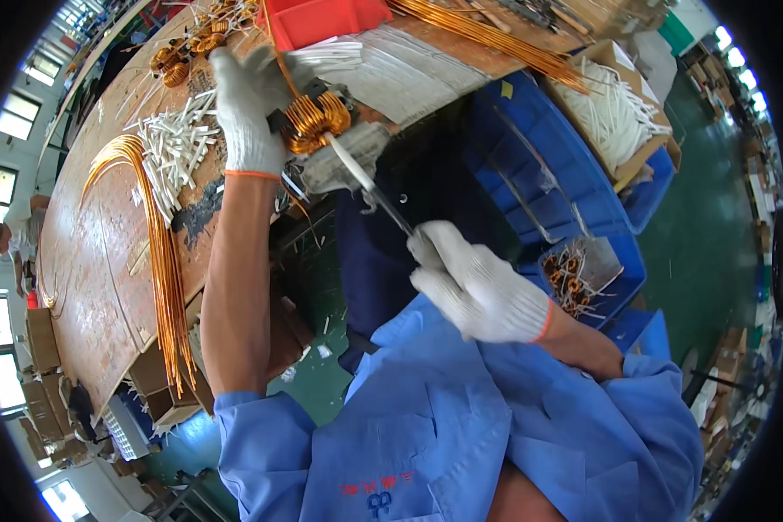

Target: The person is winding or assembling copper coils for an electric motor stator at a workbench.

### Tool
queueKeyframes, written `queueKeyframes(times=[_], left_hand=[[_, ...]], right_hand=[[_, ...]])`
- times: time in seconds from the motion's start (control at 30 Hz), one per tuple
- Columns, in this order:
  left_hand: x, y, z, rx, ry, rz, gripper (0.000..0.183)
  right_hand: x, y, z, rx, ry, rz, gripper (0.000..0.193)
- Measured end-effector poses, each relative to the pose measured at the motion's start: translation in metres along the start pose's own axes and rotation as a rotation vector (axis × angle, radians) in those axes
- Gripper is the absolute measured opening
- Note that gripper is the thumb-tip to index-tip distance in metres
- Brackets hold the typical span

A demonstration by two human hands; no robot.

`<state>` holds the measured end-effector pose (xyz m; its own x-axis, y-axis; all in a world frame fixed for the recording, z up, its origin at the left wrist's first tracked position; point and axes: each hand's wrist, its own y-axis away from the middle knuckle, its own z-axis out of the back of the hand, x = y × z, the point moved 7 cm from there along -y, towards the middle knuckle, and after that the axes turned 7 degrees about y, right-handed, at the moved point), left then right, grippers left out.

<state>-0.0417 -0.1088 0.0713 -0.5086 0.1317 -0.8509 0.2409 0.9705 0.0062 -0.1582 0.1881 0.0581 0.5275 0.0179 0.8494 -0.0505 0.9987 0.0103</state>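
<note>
My left hand (250, 113), in a white knit glove, is closed at the side of a copper-wound coil (316, 120) with black parts on it, steadying it near the table's edge. A copper wire (280, 52) rises from the coil toward the red bin. From the coil's near side a white sleeve (350, 163) slants down, followed by a thin dark length (391, 207) that may be a rod or a wire. My gloved right hand (483, 287) is closed round its lower end, in front of my body. Under the coil sits a greyish metal block (348, 157).
Short white tubes (172, 143) and a bundle of bent copper wires (161, 235) lie at left. Behind the coil stands a red bin (331, 19). Right are a blue crate (539, 157), a box of white sleeves (613, 113) and a tray of coils (613, 261).
</note>
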Motion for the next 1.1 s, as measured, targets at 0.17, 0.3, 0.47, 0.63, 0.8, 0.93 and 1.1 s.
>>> queueKeyframes(times=[0.17, 0.3, 0.47, 0.63, 0.8, 0.93, 1.1], left_hand=[[-0.031, 0.098, -0.027, 0.208, -0.654, -1.198, 0.07], [0.016, 0.183, -0.045, 1.06, -1.288, -1.222, 0.048], [-0.054, 0.151, -0.053, 0.554, -0.922, -0.771, 0.062], [-0.071, 0.047, -0.074, 0.225, -0.468, -0.182, 0.06], [-0.045, -0.052, -0.033, 0.121, -0.168, -0.003, 0.058], [0.006, -0.069, -0.016, 0.027, 0.012, 0.209, 0.059], [0.018, -0.068, -0.019, 0.22, -0.04, 0.216, 0.057]], right_hand=[[-0.021, 0.146, -0.012, 0.307, -0.719, -0.446, 0.034], [-0.034, 0.237, -0.006, 0.355, -0.869, -0.495, 0.038], [-0.076, 0.289, 0.01, 0.405, -0.916, -0.447, 0.042], [-0.049, 0.142, -0.006, 0.129, -0.613, -0.443, 0.05], [-0.015, -0.005, -0.026, 0.074, -0.731, -0.298, 0.057], [-0.007, -0.078, -0.033, -0.091, -0.774, -0.108, 0.059], [-0.022, -0.069, -0.007, 0.083, -0.587, -0.118, 0.06]])
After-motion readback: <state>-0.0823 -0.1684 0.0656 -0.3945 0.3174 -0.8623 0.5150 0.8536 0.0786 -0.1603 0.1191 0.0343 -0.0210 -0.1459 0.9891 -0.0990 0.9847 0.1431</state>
